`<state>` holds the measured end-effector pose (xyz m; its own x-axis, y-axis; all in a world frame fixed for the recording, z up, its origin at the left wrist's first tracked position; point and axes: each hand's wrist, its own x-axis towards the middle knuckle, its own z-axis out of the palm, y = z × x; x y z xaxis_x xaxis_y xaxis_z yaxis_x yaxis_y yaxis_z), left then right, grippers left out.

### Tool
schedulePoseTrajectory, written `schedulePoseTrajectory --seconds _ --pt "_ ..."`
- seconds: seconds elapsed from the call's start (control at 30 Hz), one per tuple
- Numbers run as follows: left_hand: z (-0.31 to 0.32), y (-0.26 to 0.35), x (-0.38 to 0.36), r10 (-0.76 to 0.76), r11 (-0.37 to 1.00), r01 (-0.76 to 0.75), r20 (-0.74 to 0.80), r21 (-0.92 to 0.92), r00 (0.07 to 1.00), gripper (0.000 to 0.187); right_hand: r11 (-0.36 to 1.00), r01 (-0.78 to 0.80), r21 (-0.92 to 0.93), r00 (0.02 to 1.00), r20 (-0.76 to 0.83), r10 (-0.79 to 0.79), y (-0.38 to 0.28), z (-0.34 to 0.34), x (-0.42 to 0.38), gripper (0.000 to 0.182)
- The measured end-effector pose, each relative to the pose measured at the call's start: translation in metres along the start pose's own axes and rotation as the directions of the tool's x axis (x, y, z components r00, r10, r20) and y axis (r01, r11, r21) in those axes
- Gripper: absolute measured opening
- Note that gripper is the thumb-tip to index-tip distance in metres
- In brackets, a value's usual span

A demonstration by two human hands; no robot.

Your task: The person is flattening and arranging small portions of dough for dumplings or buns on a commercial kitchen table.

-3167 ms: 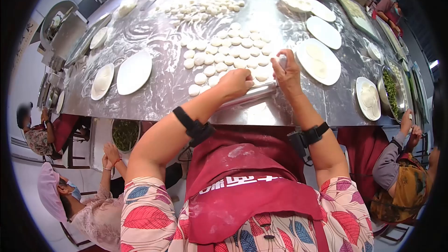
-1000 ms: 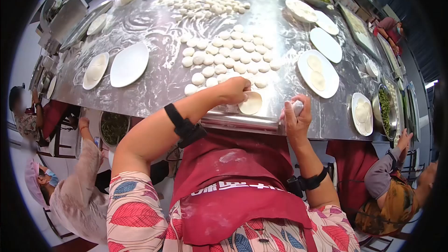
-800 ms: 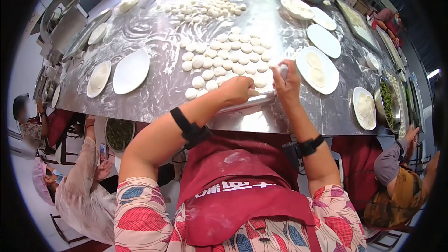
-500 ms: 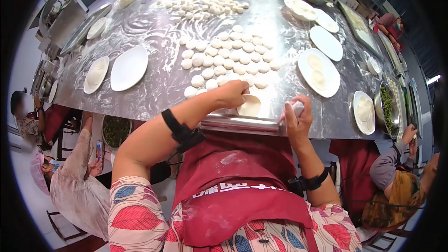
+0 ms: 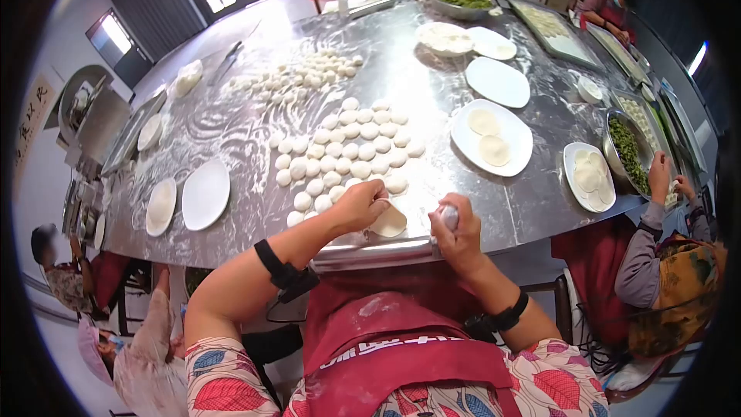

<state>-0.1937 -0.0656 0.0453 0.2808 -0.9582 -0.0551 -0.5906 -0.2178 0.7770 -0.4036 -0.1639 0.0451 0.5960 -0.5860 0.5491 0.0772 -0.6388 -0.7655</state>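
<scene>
My left hand (image 5: 361, 205) pinches the edge of a flat, pale dough round (image 5: 389, 219) near the table's front edge. To its right, my right hand (image 5: 461, 233) is closed around a short, floured rolling pin (image 5: 449, 217), mostly hidden by the fingers. The pin is apart from the dough round. Just beyond my left hand lie rows of small flattened dough pieces (image 5: 351, 130), the nearest ones beside my fingers.
Two wrappers lie on a white plate (image 5: 513, 161) at right, near another plate (image 5: 498, 83). A white plate (image 5: 206, 194) stands left. More dough pieces (image 5: 309, 73) lie farther back. Co-workers' hands (image 5: 659, 177) are beside a bowl of greens (image 5: 629, 147).
The view has tilted up, showing more of the room. Both hands are still near the table's front edge, with the dough round and pin in hand; the pin appears more upright.
</scene>
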Motion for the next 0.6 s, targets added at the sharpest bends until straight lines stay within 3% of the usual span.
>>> schedulePoseTrajectory --seconds 0.1,0.17,0.23,0.27,0.3,0.33,0.37,0.4,0.43,0.5,0.6 --pt "0.000 0.031 0.051 0.006 0.977 0.010 0.078 -0.212 0.997 0.018 0.998 0.052 0.044 0.999 -0.018 -0.051 0.003 -0.001 -0.006 0.027" --pt "-0.004 0.073 0.082 -0.001 0.805 0.079 0.133 -0.588 0.991 0.023 0.995 0.076 0.070 0.997 -0.020 -0.075 0.005 -0.001 -0.003 0.030" --pt "-0.004 0.085 0.110 0.033 0.711 0.043 0.095 -0.701 0.995 0.031 0.991 0.119 0.063 0.993 -0.029 -0.118 0.006 -0.001 -0.002 0.031" --pt "-0.009 0.087 0.114 -0.025 0.762 0.101 0.128 -0.640 0.992 0.037 0.993 0.042 0.109 0.999 0.012 -0.043 0.004 -0.003 -0.004 0.032" --pt "-0.006 0.073 0.119 -0.079 0.884 0.089 0.040 -0.460 0.996 0.035 0.993 0.037 0.108 0.999 0.015 -0.039 0.005 -0.004 -0.005 0.032" --pt "-0.004 0.053 0.120 0.031 0.984 -0.026 0.027 -0.178 0.999 0.033 0.993 0.033 0.110 0.999 0.017 -0.035 0.008 -0.003 -0.006 0.032" --pt "-0.002 0.036 0.112 0.139 0.982 -0.144 0.049 0.121 0.989 0.032 0.993 0.027 0.114 0.999 0.018 -0.029 0.009 -0.002 -0.007 0.032" --pt "0.001 0.031 0.092 0.225 0.948 -0.224 0.019 0.225 0.974 0.030 0.993 0.061 0.100 0.998 -0.003 -0.061 0.008 -0.001 -0.007 0.032" --pt "0.001 0.033 0.075 0.180 0.890 -0.210 0.113 0.405 0.977 0.028 0.992 0.097 0.083 0.995 -0.022 -0.095 0.007 0.000 -0.004 0.032" --pt "0.002 0.024 0.053 0.342 0.769 -0.392 0.192 0.506 0.920 0.025 0.992 0.112 0.060 0.993 -0.034 -0.110 0.007 -0.001 0.001 0.031" --pt "-0.001 0.024 0.044 0.275 0.754 -0.333 0.189 0.567 0.943 0.020 0.998 0.013 0.064 1.000 -0.005 -0.013 0.006 0.001 0.003 0.030"
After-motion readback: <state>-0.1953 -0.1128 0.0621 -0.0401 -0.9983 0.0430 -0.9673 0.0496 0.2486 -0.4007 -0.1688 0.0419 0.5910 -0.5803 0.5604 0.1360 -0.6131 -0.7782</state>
